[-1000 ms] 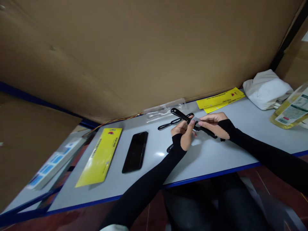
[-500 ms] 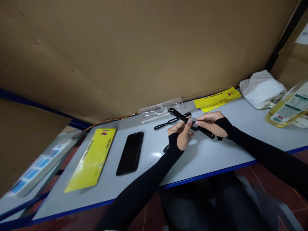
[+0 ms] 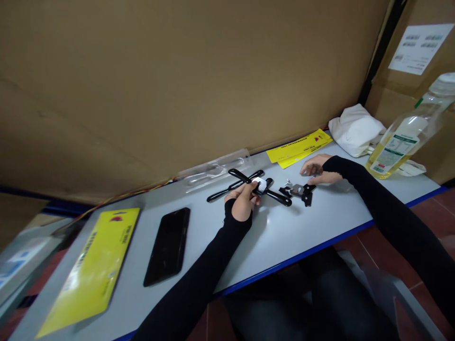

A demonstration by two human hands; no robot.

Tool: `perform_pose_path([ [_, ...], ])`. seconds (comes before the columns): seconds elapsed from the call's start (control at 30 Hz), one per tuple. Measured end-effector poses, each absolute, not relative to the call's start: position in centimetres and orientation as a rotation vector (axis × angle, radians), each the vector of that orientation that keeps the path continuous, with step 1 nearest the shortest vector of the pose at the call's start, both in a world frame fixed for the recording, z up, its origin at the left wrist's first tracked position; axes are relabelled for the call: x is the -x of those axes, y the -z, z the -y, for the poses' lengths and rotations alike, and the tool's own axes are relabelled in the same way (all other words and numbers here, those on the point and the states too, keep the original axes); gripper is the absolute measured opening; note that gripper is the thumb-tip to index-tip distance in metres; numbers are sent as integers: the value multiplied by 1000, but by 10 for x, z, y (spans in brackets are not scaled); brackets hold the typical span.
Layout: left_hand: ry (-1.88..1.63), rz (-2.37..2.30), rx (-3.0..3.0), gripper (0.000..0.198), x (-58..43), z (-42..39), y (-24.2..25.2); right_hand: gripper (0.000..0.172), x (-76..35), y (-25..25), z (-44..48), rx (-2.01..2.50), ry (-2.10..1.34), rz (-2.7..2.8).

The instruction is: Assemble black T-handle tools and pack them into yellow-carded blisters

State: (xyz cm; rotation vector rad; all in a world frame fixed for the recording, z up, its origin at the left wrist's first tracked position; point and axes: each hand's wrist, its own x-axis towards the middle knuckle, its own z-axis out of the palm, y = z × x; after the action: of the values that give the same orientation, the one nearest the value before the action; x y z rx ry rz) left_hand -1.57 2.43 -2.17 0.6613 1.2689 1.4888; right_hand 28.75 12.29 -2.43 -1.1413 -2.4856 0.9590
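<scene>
1. Black handle piece [image 3: 265,188]: long slim part, held above the table [image 3: 320,222] by the left hand [image 3: 241,201], one end poking out toward the far side, the other toward the right. Looks pinched mid-length so both ends stay free, my read.
2. Left hand: fingers curled around the handle piece, thumb on top near a small white bit at the grip point; can't tell what that white bit is.
3. Second black handle [image 3: 231,187]: lies flat on the table just behind the held one, crossing under it in this view. Not touched.
4. Small black-and-metal parts [image 3: 298,191]: loose cluster on the table just right of the held piece, between the two hands, within easy reach of both.
5. Right hand [image 3: 314,170]: hovering low just behind that cluster, fingers loosely bent, nothing clearly in it; whether a fingertip touches the table I can't tell.
6. Clear plastic blister tray [image 3: 216,168]: against the cardboard wall [image 3: 177,71], behind the handles.
7. Farther out: yellow cards [image 3: 298,148] and white cloth [image 3: 355,130] to the right, oil bottle [image 3: 401,142] beyond; phone [image 3: 168,246] and a yellow card [image 3: 95,270] to the left.
</scene>
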Motion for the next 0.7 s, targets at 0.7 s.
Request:
perform_pose_path([
  [0.7, -1442, -1217, -760, 37, 1, -7, 20, 14, -253, 26, -106, 831, -558, 2429],
])
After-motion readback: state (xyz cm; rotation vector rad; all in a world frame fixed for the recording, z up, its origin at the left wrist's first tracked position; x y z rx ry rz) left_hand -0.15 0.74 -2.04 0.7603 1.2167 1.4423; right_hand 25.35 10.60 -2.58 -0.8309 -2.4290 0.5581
